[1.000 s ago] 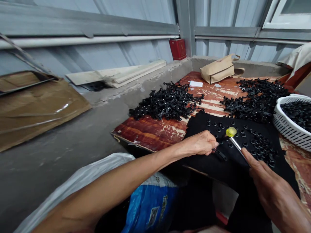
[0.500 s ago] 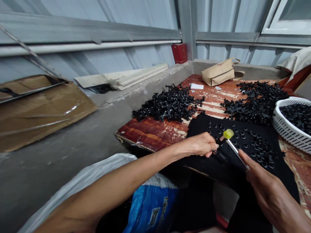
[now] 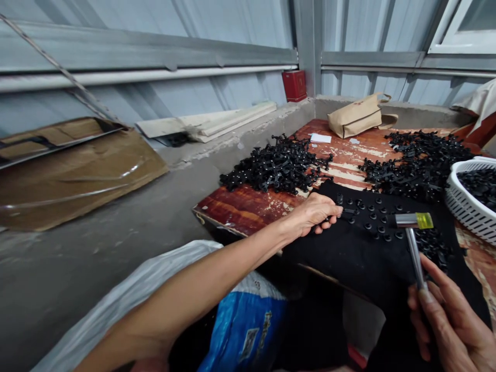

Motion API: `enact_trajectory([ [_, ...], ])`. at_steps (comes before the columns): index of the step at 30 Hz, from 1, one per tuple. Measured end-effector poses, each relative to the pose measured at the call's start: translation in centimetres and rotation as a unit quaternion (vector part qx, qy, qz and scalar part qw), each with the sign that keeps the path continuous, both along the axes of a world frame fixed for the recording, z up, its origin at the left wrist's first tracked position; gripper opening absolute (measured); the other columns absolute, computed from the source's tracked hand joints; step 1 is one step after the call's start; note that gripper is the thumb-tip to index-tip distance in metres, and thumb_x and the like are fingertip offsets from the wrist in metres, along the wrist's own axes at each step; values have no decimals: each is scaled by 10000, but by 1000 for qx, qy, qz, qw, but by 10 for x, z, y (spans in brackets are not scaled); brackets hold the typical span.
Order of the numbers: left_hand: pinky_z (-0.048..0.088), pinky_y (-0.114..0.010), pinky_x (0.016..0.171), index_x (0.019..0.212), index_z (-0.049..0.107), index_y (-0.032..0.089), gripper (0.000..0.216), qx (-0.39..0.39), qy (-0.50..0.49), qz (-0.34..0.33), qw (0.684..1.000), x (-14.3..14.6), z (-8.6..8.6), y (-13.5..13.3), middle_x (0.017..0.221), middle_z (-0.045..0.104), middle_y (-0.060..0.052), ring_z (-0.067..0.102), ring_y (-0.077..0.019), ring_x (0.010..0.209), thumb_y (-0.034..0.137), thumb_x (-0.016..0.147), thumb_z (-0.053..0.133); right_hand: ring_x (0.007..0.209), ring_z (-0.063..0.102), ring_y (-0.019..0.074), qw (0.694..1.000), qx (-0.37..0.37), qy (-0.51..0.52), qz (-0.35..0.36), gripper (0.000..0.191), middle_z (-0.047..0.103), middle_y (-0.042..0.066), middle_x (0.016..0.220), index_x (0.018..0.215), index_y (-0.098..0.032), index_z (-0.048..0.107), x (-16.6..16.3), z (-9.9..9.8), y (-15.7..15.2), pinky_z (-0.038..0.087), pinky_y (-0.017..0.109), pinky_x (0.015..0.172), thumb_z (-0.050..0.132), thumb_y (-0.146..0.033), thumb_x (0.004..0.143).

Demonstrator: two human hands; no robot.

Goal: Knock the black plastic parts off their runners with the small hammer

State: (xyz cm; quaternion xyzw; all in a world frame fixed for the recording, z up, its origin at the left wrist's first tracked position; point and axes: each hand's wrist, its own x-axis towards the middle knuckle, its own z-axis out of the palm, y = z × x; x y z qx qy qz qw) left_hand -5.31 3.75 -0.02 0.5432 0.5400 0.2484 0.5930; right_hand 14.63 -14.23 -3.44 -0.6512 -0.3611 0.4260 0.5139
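Observation:
My left hand (image 3: 315, 211) reaches across a black cloth (image 3: 349, 253) and pinches a small black plastic strip (image 3: 349, 211) at its edge. My right hand (image 3: 451, 325), at the lower right, grips the metal handle of a small hammer (image 3: 414, 232) whose yellow-tipped head hangs raised over the cloth. Several small black round parts (image 3: 382, 217) lie scattered on the cloth near the hammer head.
Two heaps of black plastic parts (image 3: 277, 168) (image 3: 422, 163) lie on the worn red board (image 3: 248, 206). A white basket (image 3: 470, 206) of black pieces stands at the right. A tan pouch (image 3: 354, 114) and a red box (image 3: 294, 85) sit at the back. A blue-and-white sack (image 3: 240, 330) is below.
My right hand has drawn back and lifted the hammer, turning its head sideways. My left hand has slid slightly farther onto the cloth, still pinching the strip.

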Motion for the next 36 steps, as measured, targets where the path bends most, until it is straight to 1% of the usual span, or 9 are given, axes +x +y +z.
enact_trajectory([
  [5,229,-150,312,633,535,135,168,-23,0,5,1000,-1,2,-1,507,487,51,371,-30,354,197,785,569,453,474,90,1000,13,8,8,553,587,-30,718,1377,-377,456,-1,0,1,356,174,346,592,-496,855],
  [11,218,-153,305,624,538,129,185,-38,4,1,999,-1,3,0,496,485,48,366,-31,344,194,794,572,447,445,75,1000,3,14,-5,529,584,-30,690,1326,-379,520,-5,3,2,356,151,359,630,-501,823],
  [15,218,-151,303,625,539,124,193,-47,11,3,999,0,5,2,489,483,50,363,-26,335,185,805,571,449,437,71,1000,20,3,-10,536,570,-30,711,1297,-364,553,-5,4,3,360,149,358,654,-517,794],
  [21,214,-152,301,612,533,123,208,-46,19,9,999,2,4,2,485,481,49,367,-28,332,167,814,561,455,433,82,1000,15,-10,4,515,556,-26,719,1301,-362,547,-4,3,4,369,164,355,623,-520,817],
  [24,214,-152,305,613,534,123,211,-47,25,9,999,2,5,2,485,480,48,366,-27,334,166,817,562,454,435,83,1000,7,-6,10,544,560,-25,713,1332,-355,518,-3,3,3,372,169,363,618,-517,823],
  [30,210,-156,310,614,534,123,215,-47,34,8,998,2,6,1,484,477,48,360,-25,332,167,823,560,468,439,90,999,-21,-16,32,540,581,-28,706,1365,-398,468,0,1,1,362,167,374,583,-513,850],
  [33,210,-156,314,609,527,125,218,-43,36,8,998,2,6,0,484,473,50,357,-23,333,163,822,556,475,460,101,997,-26,-54,45,566,599,-21,708,1389,-406,438,5,-1,3,368,171,367,567,-529,852],
  [34,211,-157,315,606,524,125,220,-40,38,8,998,2,6,0,483,471,50,358,-24,334,162,820,556,469,466,104,995,-15,-83,59,555,606,-17,706,1395,-408,431,7,-2,5,369,171,358,550,-521,866],
  [36,210,-160,316,603,524,127,218,-34,44,8,998,3,6,0,482,470,51,358,-25,335,162,815,558,460,494,111,978,44,-170,109,514,633,-2,730,1407,-403,422,12,0,11,398,183,355,509,-467,904],
])
